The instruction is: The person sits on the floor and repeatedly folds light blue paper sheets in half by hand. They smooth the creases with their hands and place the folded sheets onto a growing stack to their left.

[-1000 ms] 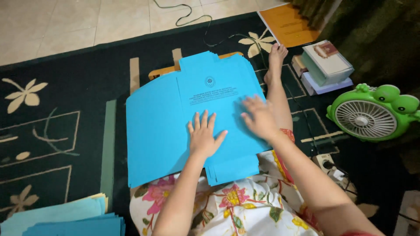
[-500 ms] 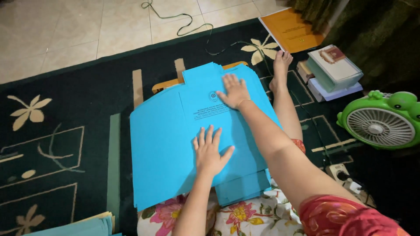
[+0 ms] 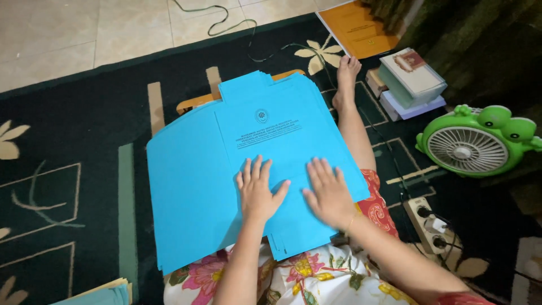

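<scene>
She sits on the floor with a floral skirt (image 3: 316,279) over her lap, and on it rests a stack of blue folders (image 3: 248,164), opened flat and reaching out over the dark rug (image 3: 73,147). Both hands lie palm down on the near half of the top sheet, fingers spread wide, gripping nothing. The left hand (image 3: 257,192) sits just beside the right hand (image 3: 330,195), the two apart by a narrow strip of blue. A thin bracelet circles the right wrist.

At 3 o'clock from the hands a power strip (image 3: 429,226) lies on the rug, and beyond it, toward 2 o'clock, stands a green frog-shaped fan (image 3: 480,144). Her bare foot (image 3: 345,85) stretches out at 1 o'clock past the folders' far edge. Just right of the foot is a pile of books (image 3: 412,82). Farther still, an orange folder (image 3: 355,28) lies at the rug's edge, and a cable (image 3: 220,22) snakes over the pale tiles at 12 o'clock.
</scene>
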